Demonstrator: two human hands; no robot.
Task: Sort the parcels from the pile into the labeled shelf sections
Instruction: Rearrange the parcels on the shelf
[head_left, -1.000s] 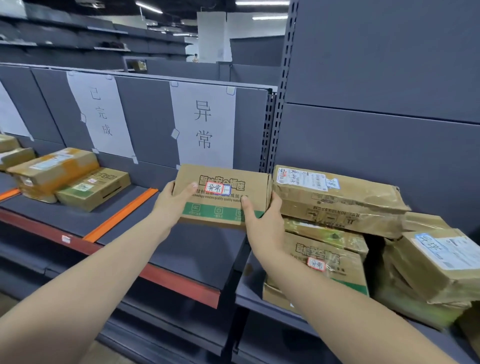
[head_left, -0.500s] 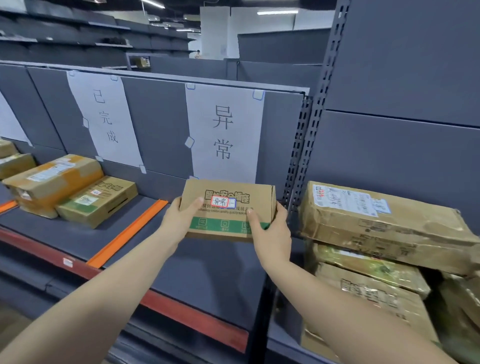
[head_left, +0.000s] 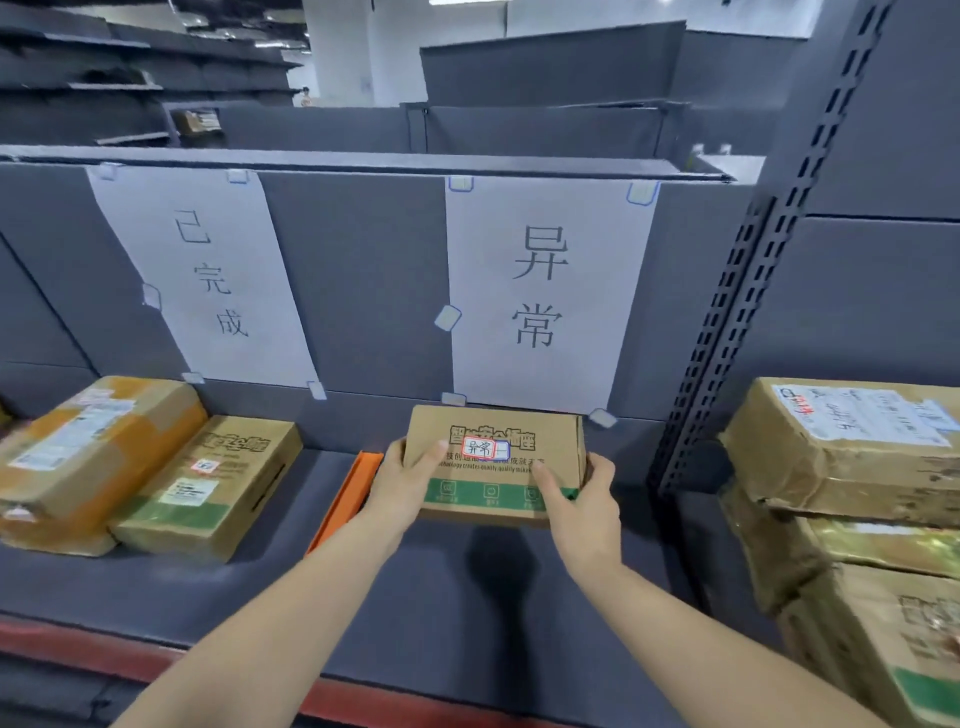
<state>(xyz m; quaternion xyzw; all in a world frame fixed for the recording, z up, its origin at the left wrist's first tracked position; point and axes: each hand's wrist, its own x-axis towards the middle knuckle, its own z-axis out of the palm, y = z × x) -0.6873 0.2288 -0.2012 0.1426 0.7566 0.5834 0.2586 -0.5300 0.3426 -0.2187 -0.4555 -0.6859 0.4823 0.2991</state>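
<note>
A small brown cardboard parcel (head_left: 524, 431) with a green band and a red-framed sticker is held at the back of the grey shelf (head_left: 467, 597), right under the paper sign 异常 (head_left: 545, 291). My left hand (head_left: 402, 480) grips its left end, thumb on top. My right hand (head_left: 582, 501) grips its right end the same way. Whether the parcel rests on the shelf or hangs just above it I cannot tell. The pile of parcels (head_left: 852, 478) is stacked on the right, beyond the slotted upright.
An orange divider strip (head_left: 345, 499) separates this section from the left one under the sign 已完成 (head_left: 208, 280), where two parcels (head_left: 156, 483) lie side by side. A black slotted upright (head_left: 727, 332) bounds the section on the right. The shelf's front edge is red.
Both hands have carried the parcel from beside the pile leftward and deeper into the shelf section, down close to the back panel below the sign. My view has come closer to the shelf.
</note>
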